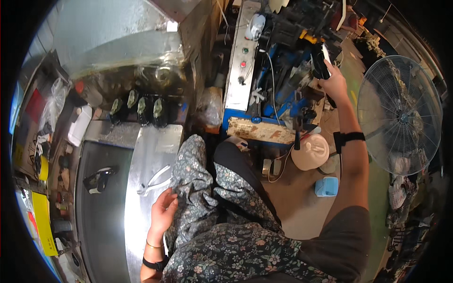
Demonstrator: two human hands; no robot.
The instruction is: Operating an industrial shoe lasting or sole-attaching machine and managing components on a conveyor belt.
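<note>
My right hand [334, 85] is stretched far forward on the right. Its fingers are closed around a black shoe [321, 66] with a white edge, close to the dark and blue machine [288, 70]. Part of the shoe is hidden by the hand. My left hand [163, 210] hangs at the edge of the shiny metal plate [141, 236], next to my flowered apron [236, 245]. Its fingers are loosely bent and apart, with nothing in them. Pincers with pale handles [155, 181] lie on the plate just ahead of that hand.
A black-and-white shoe [99, 180] lies on the dark belt [101, 226] at left. Several black shoe-like forms [159, 113] stand behind the plate. On the right are a large caged fan [401, 115], a cream jug [310, 153] and a blue basket [326, 187]. A button panel [241, 61] fronts the machine.
</note>
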